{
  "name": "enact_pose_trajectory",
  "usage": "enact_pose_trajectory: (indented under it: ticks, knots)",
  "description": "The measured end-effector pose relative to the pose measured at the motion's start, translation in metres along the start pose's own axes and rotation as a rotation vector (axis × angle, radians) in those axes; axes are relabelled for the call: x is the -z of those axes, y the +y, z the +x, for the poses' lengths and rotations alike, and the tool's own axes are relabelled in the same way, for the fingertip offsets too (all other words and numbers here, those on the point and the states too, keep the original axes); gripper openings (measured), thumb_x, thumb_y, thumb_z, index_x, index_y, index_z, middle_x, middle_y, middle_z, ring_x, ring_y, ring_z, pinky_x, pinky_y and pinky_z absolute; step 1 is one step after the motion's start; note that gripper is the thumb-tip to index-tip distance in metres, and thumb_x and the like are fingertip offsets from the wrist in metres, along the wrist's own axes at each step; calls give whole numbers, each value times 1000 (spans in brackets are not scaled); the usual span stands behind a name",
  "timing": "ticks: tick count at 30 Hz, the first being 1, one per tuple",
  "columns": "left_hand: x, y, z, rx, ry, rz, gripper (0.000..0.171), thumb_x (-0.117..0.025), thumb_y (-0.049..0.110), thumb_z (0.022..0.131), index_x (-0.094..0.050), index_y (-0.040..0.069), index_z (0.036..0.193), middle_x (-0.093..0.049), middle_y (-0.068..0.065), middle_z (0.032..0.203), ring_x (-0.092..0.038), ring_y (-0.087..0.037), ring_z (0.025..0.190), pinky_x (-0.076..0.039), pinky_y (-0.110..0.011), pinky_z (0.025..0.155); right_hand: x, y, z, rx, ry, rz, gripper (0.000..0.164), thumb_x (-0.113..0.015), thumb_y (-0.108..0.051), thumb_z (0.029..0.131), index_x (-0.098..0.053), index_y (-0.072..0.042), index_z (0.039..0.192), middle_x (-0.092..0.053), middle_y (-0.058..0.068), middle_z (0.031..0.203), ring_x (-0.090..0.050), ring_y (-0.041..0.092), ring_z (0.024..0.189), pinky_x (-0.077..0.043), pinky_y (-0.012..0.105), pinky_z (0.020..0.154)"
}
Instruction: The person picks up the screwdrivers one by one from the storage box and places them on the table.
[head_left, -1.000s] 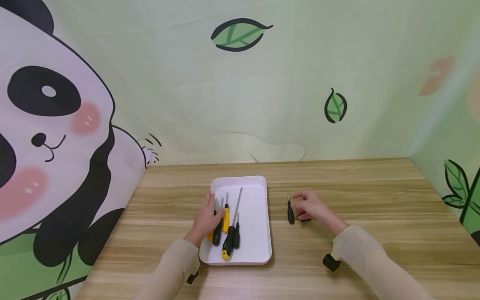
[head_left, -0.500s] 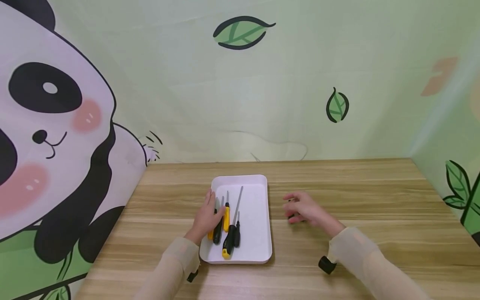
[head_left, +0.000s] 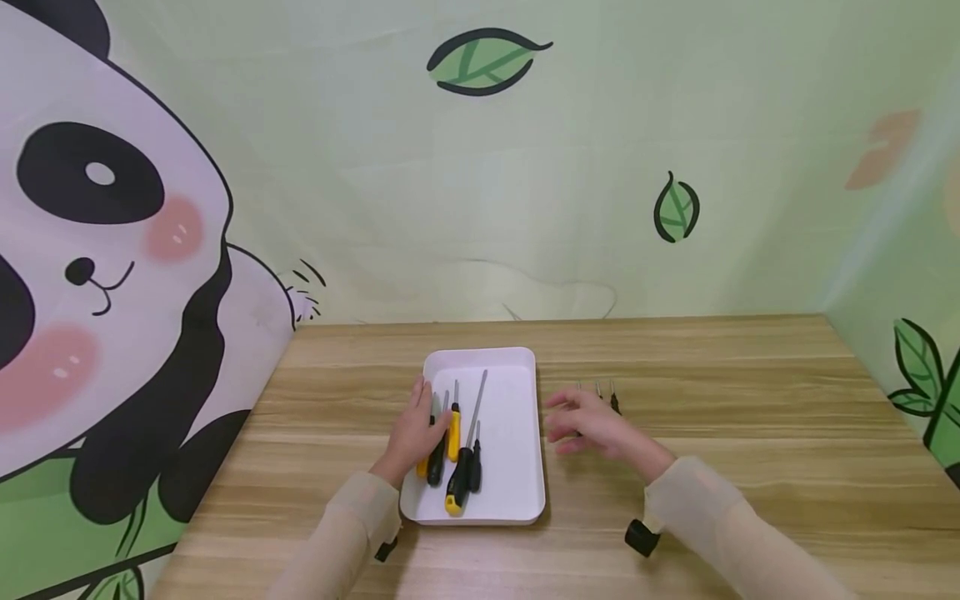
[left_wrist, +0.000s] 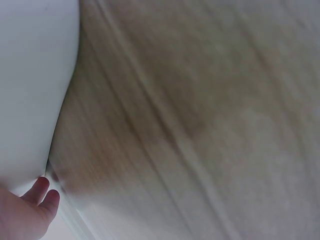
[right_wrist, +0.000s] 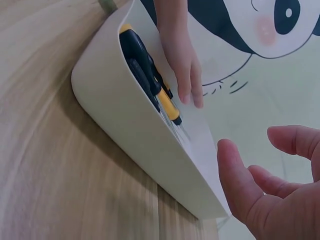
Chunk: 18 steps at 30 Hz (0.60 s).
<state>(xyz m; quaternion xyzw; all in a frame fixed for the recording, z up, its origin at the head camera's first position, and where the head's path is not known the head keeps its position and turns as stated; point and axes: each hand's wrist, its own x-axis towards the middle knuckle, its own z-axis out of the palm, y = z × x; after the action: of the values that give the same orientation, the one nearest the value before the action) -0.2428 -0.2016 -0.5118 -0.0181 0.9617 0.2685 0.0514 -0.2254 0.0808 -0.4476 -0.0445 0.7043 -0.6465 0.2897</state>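
Observation:
A white tray (head_left: 510, 433) holds several screwdrivers with black, yellow and black-and-yellow handles, among them a long black-and-yellow screwdriver (head_left: 459, 479). My left hand (head_left: 410, 433) rests at the tray's left rim, its fingers along the outside and the thumb reaching inward over the handles. In the left wrist view two fingertips (left_wrist: 49, 200) show right at the tray's wall. My right hand (head_left: 588, 423) hovers by the tray's right side, fingers spread, nothing between them in the right wrist view. Behind it, three small screwdrivers (head_left: 615, 403) lie on the table, their handles mostly hidden by the hand.
The tray stands on a wood-grain table (head_left: 735, 375). A pale green wall covering (head_left: 360, 167) with a panda (head_left: 172, 333) and leaves closes off the back and sides. A black device (head_left: 642, 537) is worn at the right wrist.
My right hand has moved left toward the tray, passing over the small screwdrivers and uncovering one at its right. The left hand and tray hold their place.

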Motion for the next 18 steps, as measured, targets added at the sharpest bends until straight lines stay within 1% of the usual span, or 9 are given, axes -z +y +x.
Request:
enact_pose_trajectory:
  ticks: [2, 7, 12, 18]
  knots:
    - [0, 0, 0, 3, -4, -4, 73, -46, 40, 88, -13, 6, 142, 0, -5, 151, -26, -31, 132, -27, -45, 105, -4, 0, 1, -12, -2, 6, 46, -53, -7, 84, -37, 6, 125, -54, 13, 94, -58, 18, 75, -54, 32, 66]
    - [0, 1, -1, 2, -8, -15, 73, -46, 40, 88, -13, 6, 142, 0, -5, 151, -25, -31, 132, -27, -45, 105, -14, 2, 3, -11, -14, -4, 46, -54, -8, 84, -37, 6, 125, -55, 15, 95, -59, 19, 76, -55, 33, 64]
    - [1, 1, -1, 8, -11, -10, 73, -46, 41, 88, -12, 6, 142, 0, -5, 151, -24, -31, 133, -26, -45, 105, -22, 4, 7, -11, -31, -10, 46, -54, -8, 84, -36, 6, 124, -53, 10, 91, -59, 19, 75, -55, 34, 63]
    - [2, 2, -2, 7, -14, -9, 73, -46, 41, 88, -12, 7, 142, 1, -5, 151, -23, -30, 133, -25, -44, 106, -33, 6, 10, -22, -29, -15, 45, -55, -8, 83, -37, 5, 122, -52, 12, 94, -59, 22, 78, -55, 35, 63]
